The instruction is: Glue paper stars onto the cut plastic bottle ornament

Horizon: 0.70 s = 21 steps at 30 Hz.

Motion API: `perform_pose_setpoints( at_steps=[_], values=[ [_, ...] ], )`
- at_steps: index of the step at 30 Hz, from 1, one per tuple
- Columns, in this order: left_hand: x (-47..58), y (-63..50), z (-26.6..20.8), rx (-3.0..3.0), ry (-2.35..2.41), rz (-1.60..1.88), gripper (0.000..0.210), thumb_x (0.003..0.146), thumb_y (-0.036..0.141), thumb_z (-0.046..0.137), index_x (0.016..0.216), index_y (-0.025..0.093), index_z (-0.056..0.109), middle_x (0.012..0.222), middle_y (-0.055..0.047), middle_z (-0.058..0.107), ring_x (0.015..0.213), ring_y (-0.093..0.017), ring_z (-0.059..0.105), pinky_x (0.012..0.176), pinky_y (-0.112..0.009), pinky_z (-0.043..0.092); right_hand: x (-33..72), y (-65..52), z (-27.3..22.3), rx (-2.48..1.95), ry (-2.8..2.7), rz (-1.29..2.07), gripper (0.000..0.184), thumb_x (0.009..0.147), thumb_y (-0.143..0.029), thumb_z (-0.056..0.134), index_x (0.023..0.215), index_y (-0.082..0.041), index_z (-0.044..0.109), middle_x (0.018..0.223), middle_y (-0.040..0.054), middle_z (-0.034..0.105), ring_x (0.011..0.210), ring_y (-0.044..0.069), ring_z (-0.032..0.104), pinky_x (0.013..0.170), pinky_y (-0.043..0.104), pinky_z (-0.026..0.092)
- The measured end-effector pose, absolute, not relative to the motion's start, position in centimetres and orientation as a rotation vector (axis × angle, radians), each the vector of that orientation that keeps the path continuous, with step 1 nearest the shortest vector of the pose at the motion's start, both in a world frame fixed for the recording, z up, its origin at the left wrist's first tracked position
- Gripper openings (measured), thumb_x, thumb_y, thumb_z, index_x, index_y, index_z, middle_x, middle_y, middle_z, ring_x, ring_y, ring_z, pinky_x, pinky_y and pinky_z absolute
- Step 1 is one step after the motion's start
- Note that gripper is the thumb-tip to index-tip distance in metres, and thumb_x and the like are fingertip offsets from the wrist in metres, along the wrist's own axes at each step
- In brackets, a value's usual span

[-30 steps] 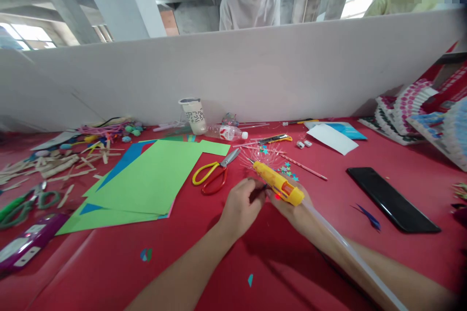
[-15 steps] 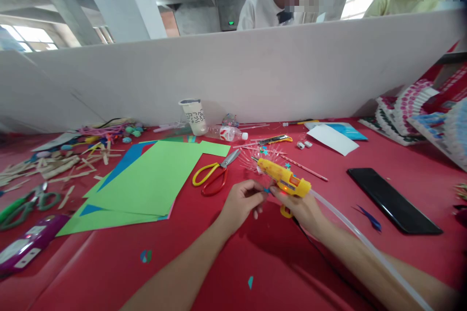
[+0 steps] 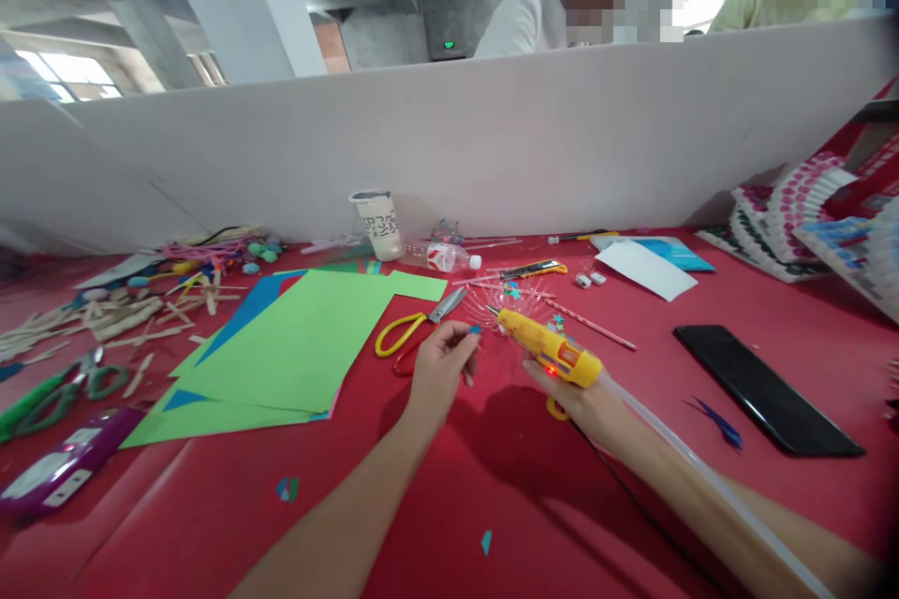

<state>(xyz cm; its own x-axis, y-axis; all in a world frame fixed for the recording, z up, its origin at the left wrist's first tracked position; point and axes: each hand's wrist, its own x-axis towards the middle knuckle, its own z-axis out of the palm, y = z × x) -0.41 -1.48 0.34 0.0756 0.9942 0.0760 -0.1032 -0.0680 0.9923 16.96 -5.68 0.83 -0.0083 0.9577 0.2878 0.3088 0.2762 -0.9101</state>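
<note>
Head view shows the red table [image 3: 435, 524], with both forearms [image 3: 351, 496] stretched forward over it. The right hand [image 3: 582, 401], its fingers mostly hidden, is wrapped on the yellow glue gun [image 3: 540, 338], which points forward and left. The left hand [image 3: 441, 363] is slightly apart, thumb and finger pressed narrowly on a small blue piece [image 3: 476, 329].

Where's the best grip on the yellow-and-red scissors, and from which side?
Probably the yellow loop, from the person's left: the scissors lie flat, blades pointing away and right, and that loop is exposed. The left hand partly covers the red loop.
</note>
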Motion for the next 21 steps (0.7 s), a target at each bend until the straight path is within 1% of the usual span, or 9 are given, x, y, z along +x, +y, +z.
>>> perform_pose_setpoints(
  at_steps=[3, 6, 10, 13, 18, 21],
  values=[
    [-1.0, -0.9, 0.2, 1.21, 1.081, 1.297, 0.023, 0.07, 0.036, 0.066, 0.074, 0.015, 0.057, 0.058, 0.004, 0.057, 0.041, -0.006, 0.047, 0.036, -0.018, 0.038, 17.1, -5.7, 0.5, -1.211, -1.562, 0.834, 0.022, 0.076, -0.038, 0.058, 0.084, -0.018, 0.062, 0.067, 0.0019, 0.06, 0.06, 0.017, 0.055, 0.057, 0.028, 0.047],
    [-1.1, -1.0, 0.3, 1.215, 1.099, 1.291, 0.022, 0.07, 0.035, 0.065, 0.074, 0.014, 0.06, 0.059, 0.002, 0.059, 0.041, -0.007, 0.047, 0.036, -0.018, 0.038, 17.2, -5.7, 0.1, -1.196, -1.631, 0.842, 0.021, 0.077, -0.039, 0.059, 0.08, -0.018, 0.061, 0.069, 0.0017, 0.06, 0.062, 0.017, 0.055, 0.059, 0.028, 0.047],
    [-0.8, -1.4, 0.6, 1.234, 1.126, 1.268, 0.021, 0.072, 0.033, 0.063, 0.072, 0.013, 0.064, 0.052, 0.002, 0.057, 0.039, -0.007, 0.045, 0.035, -0.017, 0.037, 17.1, -5.8, 0.0, -1.197, -1.646, 0.846, 0.02, 0.079, -0.039, 0.057, 0.078, -0.019, 0.058, 0.068, 0.0013, 0.058, 0.06, 0.015, 0.052, 0.056, 0.027, 0.046],
    [-0.7, -1.6, 0.8, 1.238, 1.154, 1.271, 0.019, 0.072, 0.032, 0.062, 0.072, 0.013, 0.065, 0.053, 0.002, 0.059, 0.039, -0.006, 0.045, 0.034, -0.016, 0.036, 17.0, -5.8, 0.1, -1.201, -1.623, 0.841, 0.019, 0.078, -0.036, 0.058, 0.074, -0.018, 0.057, 0.064, 0.0003, 0.056, 0.057, 0.012, 0.048, 0.053, 0.025, 0.044],
    [-0.6, -1.7, 1.2, 1.252, 1.195, 1.26, 0.018, 0.072, 0.031, 0.061, 0.068, 0.014, 0.064, 0.047, 0.004, 0.056, 0.036, -0.006, 0.043, 0.034, -0.016, 0.035, 17.0, -5.8, 0.1, -1.212, -1.663, 0.872, 0.02, 0.078, -0.036, 0.058, 0.07, -0.018, 0.054, 0.053, -0.0036, 0.045, 0.047, 0.008, 0.036, 0.04, 0.02, 0.032],
    [-0.6, -1.8, 1.3, 1.261, 1.208, 1.251, 0.018, 0.073, 0.03, 0.06, 0.067, 0.014, 0.064, 0.043, 0.005, 0.053, 0.035, -0.006, 0.042, 0.034, -0.017, 0.035, 17.0, -5.8, -0.2, -1.234, -1.641, 0.886, 0.022, 0.079, -0.039, 0.058, 0.072, -0.019, 0.054, 0.051, -0.0049, 0.042, 0.045, 0.008, 0.035, 0.04, 0.021, 0.03]
  ],
)
